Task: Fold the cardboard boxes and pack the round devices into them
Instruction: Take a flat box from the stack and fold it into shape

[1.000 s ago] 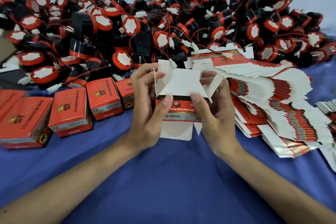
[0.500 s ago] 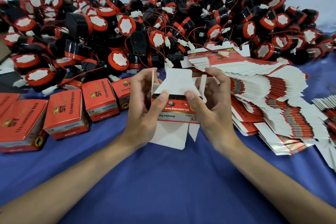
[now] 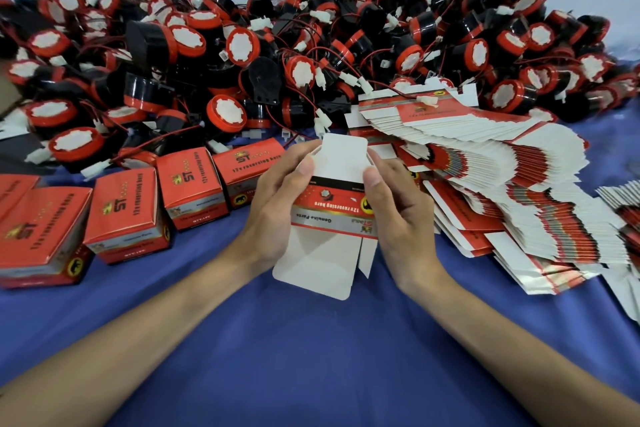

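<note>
Both hands hold one red and white cardboard box (image 3: 332,208) above the blue cloth, its printed side toward me and upside down. My left hand (image 3: 277,211) grips its left side, thumb on the top edge. My right hand (image 3: 398,215) grips its right side, thumb at the upper right corner. A white flap stands up at the top and another hangs open at the bottom. A big heap of round red and black devices (image 3: 242,45) with wires fills the back. Flat unfolded boxes (image 3: 502,177) lie fanned out at the right.
Several folded red boxes (image 3: 124,211) stand in a row at the left on the blue cloth (image 3: 311,357). A white wall rises behind the heap. More flat blanks (image 3: 623,204) lie at the far right edge.
The side flaps that stuck out have been folded in, and the box has squared up between my hands. Both hands have moved slightly lower and closer to me.
</note>
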`<state>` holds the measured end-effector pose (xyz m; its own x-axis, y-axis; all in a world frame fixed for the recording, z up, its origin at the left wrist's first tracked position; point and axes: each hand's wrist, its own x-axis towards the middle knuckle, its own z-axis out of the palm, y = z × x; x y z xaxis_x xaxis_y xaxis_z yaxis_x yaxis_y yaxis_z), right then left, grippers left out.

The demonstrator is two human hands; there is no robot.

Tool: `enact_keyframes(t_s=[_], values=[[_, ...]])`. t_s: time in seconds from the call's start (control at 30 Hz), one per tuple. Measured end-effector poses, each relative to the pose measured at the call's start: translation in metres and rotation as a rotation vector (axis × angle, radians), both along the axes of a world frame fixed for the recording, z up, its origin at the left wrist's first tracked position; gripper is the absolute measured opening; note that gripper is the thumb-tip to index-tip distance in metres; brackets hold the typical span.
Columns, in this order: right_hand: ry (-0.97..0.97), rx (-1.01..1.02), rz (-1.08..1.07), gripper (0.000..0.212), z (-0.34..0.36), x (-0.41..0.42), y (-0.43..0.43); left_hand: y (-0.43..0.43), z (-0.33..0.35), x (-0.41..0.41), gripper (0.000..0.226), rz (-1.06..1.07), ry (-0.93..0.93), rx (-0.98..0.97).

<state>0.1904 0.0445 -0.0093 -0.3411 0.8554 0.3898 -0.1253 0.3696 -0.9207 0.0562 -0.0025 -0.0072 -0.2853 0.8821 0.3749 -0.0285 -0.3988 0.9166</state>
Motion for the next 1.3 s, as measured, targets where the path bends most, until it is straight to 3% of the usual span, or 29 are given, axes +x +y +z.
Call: enact_keyframes(t_s=[0.17, 0.23, 0.4, 0.53, 0.67, 0.77, 0.83, 0.93, 1.03, 1.17, 1.23, 1.3], values=[[0.009, -0.156, 0.066, 0.021, 0.003, -0.001, -0.001, 0.000, 0.001, -0.003, 0.038, -0.112, -0.118, -0.078], [-0.018, -0.218, 0.062, 0.029, 0.001, -0.002, 0.000, 0.000, 0.001, -0.003, 0.037, -0.118, -0.089, -0.075], [-0.053, -0.206, 0.074, 0.019, -0.001, -0.002, 0.001, -0.001, -0.001, -0.001, 0.036, -0.092, -0.089, -0.100], [-0.040, -0.125, 0.044, 0.019, 0.001, -0.001, 0.000, -0.002, 0.002, -0.002, 0.022, -0.092, 0.016, -0.128], [-0.053, -0.060, 0.020, 0.017, 0.006, -0.001, 0.002, -0.002, 0.001, -0.002, 0.028, 0.076, 0.214, -0.043], [-0.054, 0.001, 0.052, 0.018, 0.010, -0.001, 0.004, -0.003, 0.009, -0.003, 0.031, 0.308, 0.543, 0.192], [0.030, -0.027, 0.141, 0.020, 0.013, 0.000, 0.003, 0.000, 0.017, -0.007, 0.030, 0.397, 0.659, 0.407], [0.131, -0.041, 0.217, 0.020, 0.014, 0.000, -0.001, 0.005, 0.015, -0.009, 0.035, 0.444, 0.647, 0.508], [0.117, 0.038, 0.110, 0.015, 0.009, -0.002, -0.005, 0.002, 0.004, -0.003, 0.055, 0.475, 0.612, 0.360], [0.082, 0.277, 0.020, 0.018, 0.009, -0.002, -0.002, 0.001, 0.004, 0.009, 0.024, 0.413, 0.380, 0.151], [0.055, 0.402, -0.004, 0.020, 0.008, -0.002, 0.000, -0.001, 0.001, 0.015, 0.022, 0.324, 0.245, 0.131], [0.031, 0.468, 0.009, 0.026, 0.007, -0.003, 0.000, -0.002, -0.002, 0.016, 0.019, 0.297, 0.225, 0.166]])
